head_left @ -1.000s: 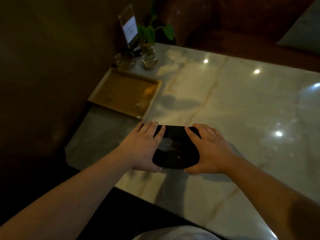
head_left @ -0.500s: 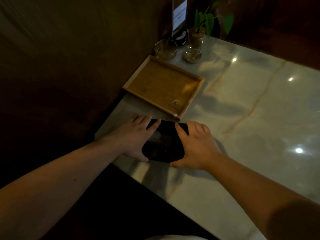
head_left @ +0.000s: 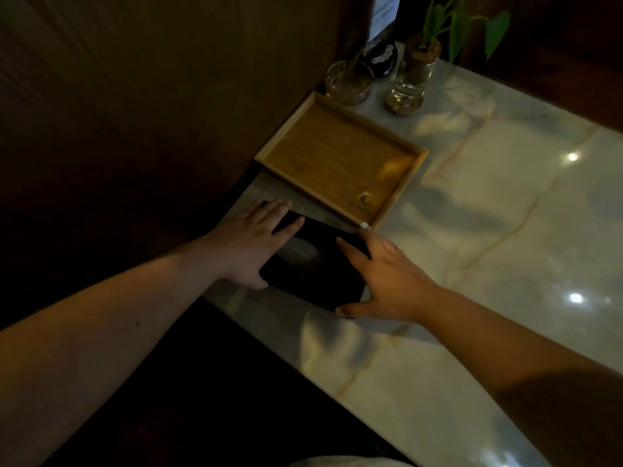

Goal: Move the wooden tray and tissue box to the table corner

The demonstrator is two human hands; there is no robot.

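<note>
The black tissue box point(head_left: 317, 267) lies flat near the table's left front corner, a pale tissue showing in its top slot. My left hand point(head_left: 251, 246) rests on the box's left side, fingers spread over its top. Along the right side lies my right hand point(head_left: 384, 278), thumb at the near corner, fingers loosened. The empty wooden tray point(head_left: 340, 156) sits just beyond the box against the dark wall, its near edge almost touching the box.
Behind the tray stand a glass ashtray point(head_left: 350, 82), a glass vase with a green plant point(head_left: 413, 75) and a sign holder point(head_left: 384, 15). A dark wall point(head_left: 151, 96) borders the marble table point(head_left: 505, 214) on the left; the front edge runs diagonally near my arms.
Both hands have slid the tissue box left and forward, from the table's middle towards the corner next to the tray. My fingers have loosened and spread.
</note>
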